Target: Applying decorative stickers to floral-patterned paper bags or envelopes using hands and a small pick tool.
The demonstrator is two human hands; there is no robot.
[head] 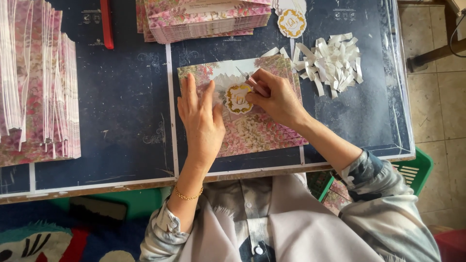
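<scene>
A floral pink card [257, 131] lies on top of a small fanned stack in the middle of the dark blue mat [121, 111]. My left hand [201, 119] rests flat on the card's left half, fingers apart. My right hand [272, 94] pinches a thin pink-handled tool and presses a white label with a gold ornate border [238, 98] onto the card's middle. The tool's metal tip pokes out above my right fingers.
A tall pile of floral cards [39, 82] stands at the left. Another stack [208, 22] lies at the top, with a loose gold-bordered label [291, 22] beside it. White paper strips [332, 63] are heaped at the right. A red tool [107, 24] lies top left.
</scene>
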